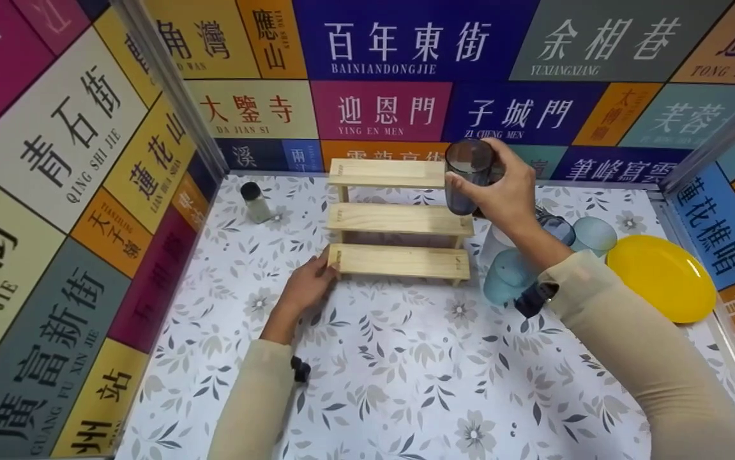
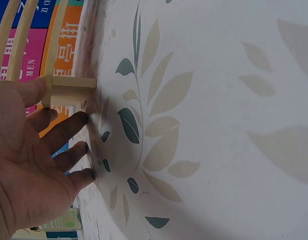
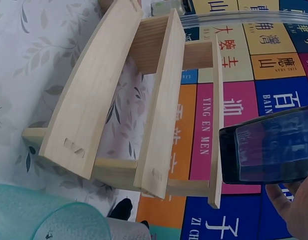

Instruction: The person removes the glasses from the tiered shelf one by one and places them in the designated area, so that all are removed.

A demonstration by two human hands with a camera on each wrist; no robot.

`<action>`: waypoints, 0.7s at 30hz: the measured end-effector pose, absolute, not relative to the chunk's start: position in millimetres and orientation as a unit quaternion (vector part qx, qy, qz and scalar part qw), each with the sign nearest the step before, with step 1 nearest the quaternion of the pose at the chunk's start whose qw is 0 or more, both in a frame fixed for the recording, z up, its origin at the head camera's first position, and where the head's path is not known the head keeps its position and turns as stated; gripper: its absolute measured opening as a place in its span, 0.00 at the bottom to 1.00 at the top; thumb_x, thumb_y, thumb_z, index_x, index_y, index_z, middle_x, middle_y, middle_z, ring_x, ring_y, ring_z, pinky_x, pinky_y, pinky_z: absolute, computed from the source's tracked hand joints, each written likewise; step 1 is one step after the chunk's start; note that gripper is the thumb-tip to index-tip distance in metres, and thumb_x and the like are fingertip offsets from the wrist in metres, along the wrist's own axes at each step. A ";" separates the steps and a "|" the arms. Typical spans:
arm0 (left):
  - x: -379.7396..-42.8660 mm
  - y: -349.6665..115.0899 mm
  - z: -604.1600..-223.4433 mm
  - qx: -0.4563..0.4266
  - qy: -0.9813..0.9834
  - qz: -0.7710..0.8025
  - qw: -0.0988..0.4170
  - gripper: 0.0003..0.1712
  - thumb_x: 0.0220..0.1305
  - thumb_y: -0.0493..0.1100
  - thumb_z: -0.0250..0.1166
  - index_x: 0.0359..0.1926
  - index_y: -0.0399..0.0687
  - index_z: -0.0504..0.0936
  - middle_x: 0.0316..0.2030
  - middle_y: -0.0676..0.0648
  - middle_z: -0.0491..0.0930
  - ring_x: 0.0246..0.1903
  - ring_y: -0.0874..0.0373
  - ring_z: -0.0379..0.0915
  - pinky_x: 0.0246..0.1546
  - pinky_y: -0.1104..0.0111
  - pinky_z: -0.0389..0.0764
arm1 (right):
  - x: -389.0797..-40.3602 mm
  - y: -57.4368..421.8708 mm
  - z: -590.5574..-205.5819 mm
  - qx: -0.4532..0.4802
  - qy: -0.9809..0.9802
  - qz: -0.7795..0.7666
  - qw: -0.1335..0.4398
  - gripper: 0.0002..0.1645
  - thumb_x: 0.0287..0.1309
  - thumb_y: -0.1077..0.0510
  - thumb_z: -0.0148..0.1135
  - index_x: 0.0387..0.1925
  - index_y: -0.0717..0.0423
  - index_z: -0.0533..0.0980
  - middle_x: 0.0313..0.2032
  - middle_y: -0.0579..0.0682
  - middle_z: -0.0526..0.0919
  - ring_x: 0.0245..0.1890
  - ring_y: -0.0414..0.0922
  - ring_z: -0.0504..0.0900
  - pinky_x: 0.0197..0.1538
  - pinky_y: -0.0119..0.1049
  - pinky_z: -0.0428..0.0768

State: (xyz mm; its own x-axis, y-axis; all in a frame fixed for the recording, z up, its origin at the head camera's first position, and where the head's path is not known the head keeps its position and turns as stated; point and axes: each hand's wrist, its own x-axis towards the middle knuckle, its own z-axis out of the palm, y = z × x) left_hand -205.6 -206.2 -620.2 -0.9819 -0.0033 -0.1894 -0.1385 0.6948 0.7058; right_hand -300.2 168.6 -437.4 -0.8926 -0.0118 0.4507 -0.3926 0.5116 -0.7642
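Observation:
A three-step wooden rack stands near the back wall. My left hand is at the left end of its lowest step; in the left wrist view the thumb and index finger pinch the wooden end, while the other fingers spread loosely. My right hand grips a dark, see-through glass at the right end of the top step. In the right wrist view the glass has its thick base close to the top board; whether they touch I cannot tell.
Right of the rack are a teal cup, a pale blue cup and a dark glass, partly behind my right forearm. A yellow plate lies farther right. A small black-capped jar is at the back left. Printed walls surround the table.

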 end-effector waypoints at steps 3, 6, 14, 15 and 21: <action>-205.7 -206.3 -620.1 -0.034 0.917 0.388 0.083 0.39 0.87 0.65 0.51 0.89 0.61 0.58 0.83 0.40 0.68 0.85 0.37 0.58 0.84 0.40 0.63 | -295.7 175.3 -437.5 0.114 -0.846 0.482 0.195 0.42 0.53 0.39 0.89 0.67 0.43 0.83 0.53 0.49 0.91 0.46 0.40 0.87 0.46 0.25 0.80; -205.9 -206.2 -619.9 -0.032 0.917 0.388 0.082 0.39 0.87 0.65 0.51 0.89 0.60 0.57 0.83 0.39 0.68 0.85 0.37 0.58 0.84 0.40 0.63 | -291.0 181.7 -437.3 0.106 -0.846 0.485 0.193 0.41 0.53 0.41 0.90 0.67 0.42 0.83 0.54 0.50 0.91 0.45 0.36 0.85 0.46 0.24 0.79; -205.9 -205.3 -618.8 -0.037 0.916 0.389 0.089 0.41 0.87 0.67 0.50 0.89 0.61 0.57 0.83 0.39 0.67 0.85 0.37 0.58 0.84 0.40 0.63 | -280.7 199.7 -438.0 0.087 -0.846 0.489 0.195 0.42 0.53 0.44 0.90 0.68 0.43 0.83 0.56 0.50 0.92 0.52 0.31 0.85 0.50 0.20 0.80; -205.9 -205.4 -619.0 -0.036 0.916 0.390 0.088 0.40 0.87 0.67 0.50 0.89 0.61 0.57 0.83 0.39 0.67 0.85 0.37 0.58 0.84 0.40 0.63 | -279.6 201.7 -438.2 0.084 -0.846 0.489 0.194 0.43 0.52 0.44 0.90 0.69 0.43 0.82 0.56 0.50 0.91 0.52 0.31 0.84 0.50 0.20 0.80; -205.2 -206.5 -620.5 -0.037 0.912 0.398 0.089 0.40 0.87 0.67 0.51 0.89 0.61 0.57 0.84 0.40 0.66 0.85 0.37 0.58 0.84 0.39 0.62 | -274.1 214.3 -439.9 0.085 -0.846 0.488 0.198 0.42 0.52 0.46 0.91 0.68 0.44 0.83 0.54 0.51 0.91 0.52 0.30 0.85 0.49 0.19 0.81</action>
State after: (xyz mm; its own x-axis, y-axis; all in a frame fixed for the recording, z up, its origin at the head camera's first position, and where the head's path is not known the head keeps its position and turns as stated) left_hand -205.2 -206.5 -620.5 -0.9813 0.0036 -0.1923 -0.1386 0.6800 0.7200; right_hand -274.1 214.3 -439.9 -0.9070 0.0499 0.4181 -0.3369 0.5098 -0.7916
